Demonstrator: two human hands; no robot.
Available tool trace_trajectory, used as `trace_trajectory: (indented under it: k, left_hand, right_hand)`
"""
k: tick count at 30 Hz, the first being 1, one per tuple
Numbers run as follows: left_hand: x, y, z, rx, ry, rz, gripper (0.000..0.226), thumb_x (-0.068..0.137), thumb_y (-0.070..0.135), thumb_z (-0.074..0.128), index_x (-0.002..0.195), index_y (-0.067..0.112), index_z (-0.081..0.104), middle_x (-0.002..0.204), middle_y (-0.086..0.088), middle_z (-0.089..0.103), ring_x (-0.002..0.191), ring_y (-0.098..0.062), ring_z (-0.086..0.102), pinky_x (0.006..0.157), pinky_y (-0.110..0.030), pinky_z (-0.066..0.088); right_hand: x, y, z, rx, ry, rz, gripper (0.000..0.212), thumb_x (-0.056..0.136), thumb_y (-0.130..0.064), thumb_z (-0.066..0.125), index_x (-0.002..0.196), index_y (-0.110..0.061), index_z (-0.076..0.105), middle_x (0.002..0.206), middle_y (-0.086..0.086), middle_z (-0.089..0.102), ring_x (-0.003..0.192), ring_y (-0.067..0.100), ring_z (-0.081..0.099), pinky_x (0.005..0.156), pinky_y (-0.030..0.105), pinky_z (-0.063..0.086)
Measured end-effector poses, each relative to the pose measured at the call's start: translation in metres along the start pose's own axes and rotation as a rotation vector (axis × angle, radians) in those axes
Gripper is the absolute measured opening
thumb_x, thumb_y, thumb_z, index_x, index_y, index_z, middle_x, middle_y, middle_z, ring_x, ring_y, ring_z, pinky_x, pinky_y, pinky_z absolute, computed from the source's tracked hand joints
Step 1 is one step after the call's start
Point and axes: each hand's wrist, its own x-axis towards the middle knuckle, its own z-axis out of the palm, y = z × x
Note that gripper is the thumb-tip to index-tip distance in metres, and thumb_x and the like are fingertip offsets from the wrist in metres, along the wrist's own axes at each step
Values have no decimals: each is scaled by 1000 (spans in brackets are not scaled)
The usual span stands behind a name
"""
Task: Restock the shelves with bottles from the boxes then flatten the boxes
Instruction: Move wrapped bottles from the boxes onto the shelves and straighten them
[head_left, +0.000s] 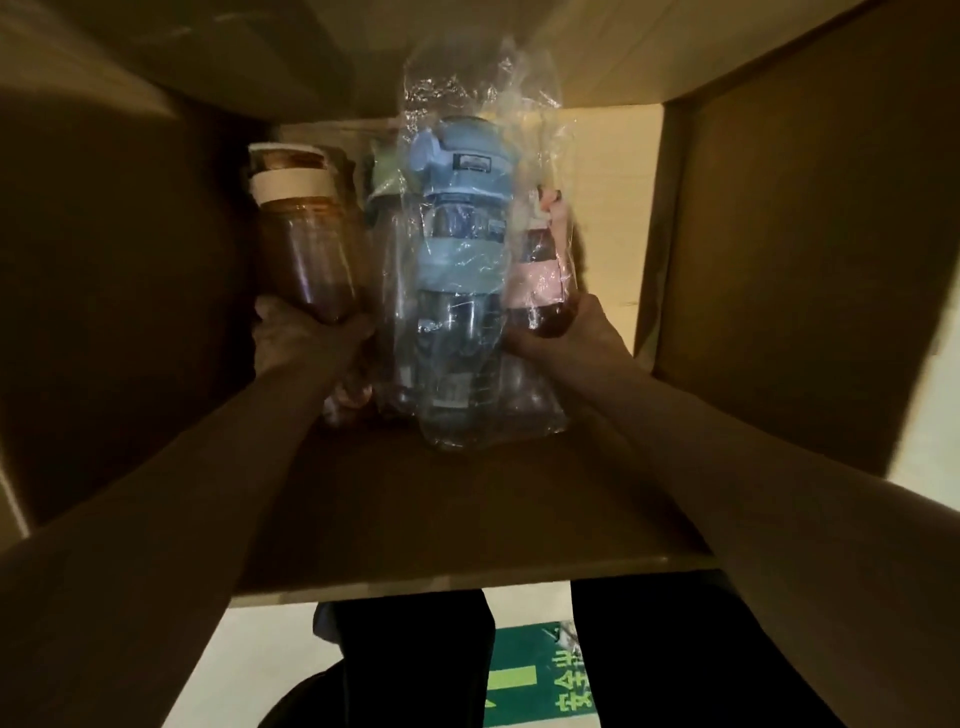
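Deep inside an open cardboard box (467, 509), both of the person's bare forearms reach in from the near edge. Box flaps stand up on the left, far and right sides; the near wall runs across the lower part of the view.

Left hand (306, 338) is closed around the base of an amber bottle (311, 244), fingers wrapped under its bottom end. That bottle has a cream collar & cap, sits tilted w/ the cap pointing away from the camera, up against the left wall of the box.

Right hand (566, 332) is curled around the lower part of a pink-banded bottle (540, 270), thumb side toward the middle. This 1 is wrapped in clear plastic & leans near the right side of the cluster.

Between the 2 hands lies a bigger blue-lidded bottle (460, 234) in a crinkled clear bag (483, 104), the bag's loose top sticking up toward the far flap. Neither hand clearly grips it; right hand's fingers touch the bag's edge. Behind it, a green-capped bottle (387, 176) peeks out, mostly hidden. More bottle bodies show below the left wrist, too dark to tell apart.

Below the box: dark trousers (415, 665), pale floor (260, 649) & a green floor sign (540, 680) w/ light lettering.
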Motion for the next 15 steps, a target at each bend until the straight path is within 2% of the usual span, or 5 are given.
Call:
trace_trajectory:
  k: [3,8,10,13,15]
  left_hand:
    - [-5,-2,-1,-22,-3,3,96,74,42,89,145,6,35,143,-18,52,128,-39,56,101,-50,52]
    - [-20,-6,-11,-55,-79,35,92,73,37,91,142,9,38,138,-15,54,124,-38,57,100,-52,53]
    - [-30,-4,-14,-113,-103,50,82,75,34,90,137,9,42,129,-11,57,118,-35,60,90,-44,55]
    - [-46,-3,-20,-168,-132,48,50,80,27,87,110,13,49,115,-15,66,102,-36,68,73,-33,52]
    - [-59,-3,-27,-228,-148,59,55,80,25,87,116,16,47,106,-7,68,85,-21,69,57,-21,53]
  right_hand:
    - [2,-1,0,66,-43,43,112,55,-45,100,148,-25,41,130,-2,67,111,23,70,92,49,60]
    - [-16,-6,-7,153,-101,87,117,45,-53,99,143,-25,43,125,0,68,102,24,74,79,48,65]
    - [-25,-10,-12,112,-95,73,124,35,-62,95,140,-22,44,122,-1,69,100,21,75,74,41,66]
    - [-38,-10,-19,161,-74,57,127,39,-64,97,144,-21,40,128,2,66,107,25,72,83,49,64]
    - [-48,-10,-24,220,-43,53,121,43,-62,98,142,-25,38,126,-1,64,108,23,71,80,47,65]
